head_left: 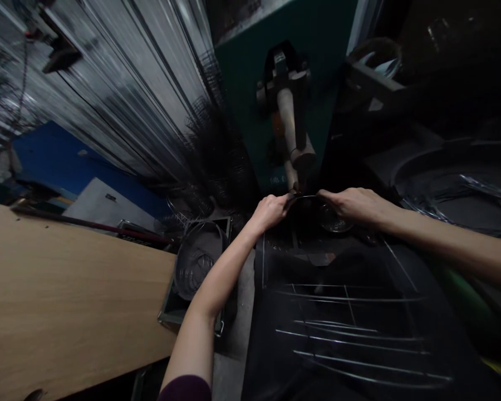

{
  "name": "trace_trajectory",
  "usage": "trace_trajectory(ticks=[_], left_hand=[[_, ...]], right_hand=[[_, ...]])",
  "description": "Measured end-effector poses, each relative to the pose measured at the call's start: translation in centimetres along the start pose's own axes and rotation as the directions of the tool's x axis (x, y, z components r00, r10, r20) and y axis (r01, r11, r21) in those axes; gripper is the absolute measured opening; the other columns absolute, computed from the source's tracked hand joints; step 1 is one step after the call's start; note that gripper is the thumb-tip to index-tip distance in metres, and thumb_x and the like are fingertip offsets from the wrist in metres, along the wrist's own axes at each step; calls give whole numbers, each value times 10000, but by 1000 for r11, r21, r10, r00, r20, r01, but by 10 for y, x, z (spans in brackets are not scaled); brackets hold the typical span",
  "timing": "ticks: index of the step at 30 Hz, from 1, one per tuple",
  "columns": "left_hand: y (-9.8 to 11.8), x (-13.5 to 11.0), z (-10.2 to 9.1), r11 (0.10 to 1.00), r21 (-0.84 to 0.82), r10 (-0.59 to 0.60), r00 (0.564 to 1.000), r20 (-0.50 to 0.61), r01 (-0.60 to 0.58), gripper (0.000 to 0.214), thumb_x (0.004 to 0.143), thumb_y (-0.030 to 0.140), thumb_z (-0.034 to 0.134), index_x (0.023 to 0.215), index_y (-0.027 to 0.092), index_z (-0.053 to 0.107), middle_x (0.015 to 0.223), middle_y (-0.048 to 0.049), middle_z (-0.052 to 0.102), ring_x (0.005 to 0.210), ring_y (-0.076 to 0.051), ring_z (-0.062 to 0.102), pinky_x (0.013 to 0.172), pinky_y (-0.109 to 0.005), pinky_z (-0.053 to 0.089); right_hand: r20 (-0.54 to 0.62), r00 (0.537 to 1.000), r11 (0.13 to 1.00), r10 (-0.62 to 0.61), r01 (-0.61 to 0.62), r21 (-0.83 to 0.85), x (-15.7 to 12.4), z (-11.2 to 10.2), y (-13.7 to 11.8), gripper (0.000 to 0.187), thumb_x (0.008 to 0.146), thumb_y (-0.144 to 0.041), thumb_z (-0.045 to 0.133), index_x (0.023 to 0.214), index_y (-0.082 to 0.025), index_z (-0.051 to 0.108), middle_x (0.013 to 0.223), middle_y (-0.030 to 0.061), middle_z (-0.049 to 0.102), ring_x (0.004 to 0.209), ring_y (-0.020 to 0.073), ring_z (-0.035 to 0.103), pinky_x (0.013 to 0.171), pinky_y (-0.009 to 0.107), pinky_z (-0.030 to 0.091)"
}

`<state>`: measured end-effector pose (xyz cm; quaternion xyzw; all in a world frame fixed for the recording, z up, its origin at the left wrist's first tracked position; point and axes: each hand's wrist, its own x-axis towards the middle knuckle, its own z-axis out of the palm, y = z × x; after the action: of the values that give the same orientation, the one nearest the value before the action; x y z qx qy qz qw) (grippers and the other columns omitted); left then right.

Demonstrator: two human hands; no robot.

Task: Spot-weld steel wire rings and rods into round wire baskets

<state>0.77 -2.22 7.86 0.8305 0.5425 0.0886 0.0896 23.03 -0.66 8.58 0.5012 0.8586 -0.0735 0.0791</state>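
Note:
Both of my hands are stretched forward to a green machine (pixel 242 111). Its thick metal arms (pixel 290 120) stick out and end in a small tip just above my hands. A thin curved metal wire (pixel 307 196) spans the gap between my fingers, close under that tip. My left hand (pixel 271 212) pinches the wire's left end. At the other end, my right hand (pixel 357 205) closes its fingers on it. Whether the wire touches the tip I cannot tell. Beneath my right hand sits a small round metal piece (pixel 335 220), partly covered. Several straight wires (pixel 354 337) lie across the dark surface nearest me.
A crate (pixel 167 318) holding coiled wire stands left of my forearm. Beyond it are a wooden board (pixel 75 301) and a blue panel (pixel 73 159). Long metal rods (pixel 137 61) fill the upper left. A large round container (pixel 417 161) with wires is at the right.

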Motion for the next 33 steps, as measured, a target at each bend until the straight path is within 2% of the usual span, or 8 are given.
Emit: trace_trajectory(ticks=[4, 11, 15, 21, 27, 33], left_hand=[[-6, 9, -4, 1000, -22, 5, 1000, 15, -5, 316, 961, 314, 390, 1137, 229, 638, 942, -68, 725, 786, -173, 660, 647, -218, 403], [-8, 13, -5, 999, -51, 5, 1000, 29, -3, 297, 953, 285, 404, 1113, 221, 647, 977, -53, 726, 801, -165, 660, 656, -207, 408], [-9, 14, -4, 999, -47, 10, 1000, 25, -9, 307, 957, 298, 396, 1127, 232, 642, 963, -52, 725, 783, -172, 657, 645, -213, 404], [-10, 13, -2, 999, 31, -6, 1000, 20, 6, 321, 957, 319, 390, 1166, 253, 624, 916, -62, 719, 780, -193, 660, 628, -229, 392], [-5, 12, -4, 987, 156, -28, 1000, 9, 26, 342, 958, 330, 373, 1212, 288, 598, 860, -71, 708, 762, -218, 666, 622, -252, 384], [-2, 11, -7, 984, 170, -50, 998, 36, 43, 339, 964, 317, 353, 1188, 261, 602, 865, -89, 707, 774, -222, 670, 634, -255, 395]], right_hand=[[-2, 1000, 1000, -6, 6, 6, 11, -4, 5, 454, 921, -249, 310, 1342, -221, 477, 901, 140, 657, 731, 279, 627, 569, 296, 360], [-2, 1000, 1000, -8, 8, 2, 12, -7, 3, 452, 924, -244, 326, 1356, -195, 449, 954, 189, 658, 771, 288, 637, 565, 303, 332], [-21, 1000, 1000, 0, 0, -20, 14, -5, 4, 438, 921, -245, 330, 1334, -220, 473, 905, 151, 664, 732, 262, 637, 553, 288, 335], [-48, 999, 1000, 3, -2, 11, 19, 3, 9, 451, 910, -292, 347, 1330, -231, 499, 889, 141, 666, 709, 294, 627, 553, 310, 373], [-53, 999, 1000, 7, -6, 13, 21, 8, 12, 463, 925, -296, 334, 1365, -256, 469, 911, 126, 663, 751, 275, 638, 596, 303, 387], [-79, 997, 1000, 16, -14, 27, 20, 6, 9, 434, 945, -344, 309, 1326, -261, 500, 923, 121, 667, 780, 265, 648, 614, 298, 402]])
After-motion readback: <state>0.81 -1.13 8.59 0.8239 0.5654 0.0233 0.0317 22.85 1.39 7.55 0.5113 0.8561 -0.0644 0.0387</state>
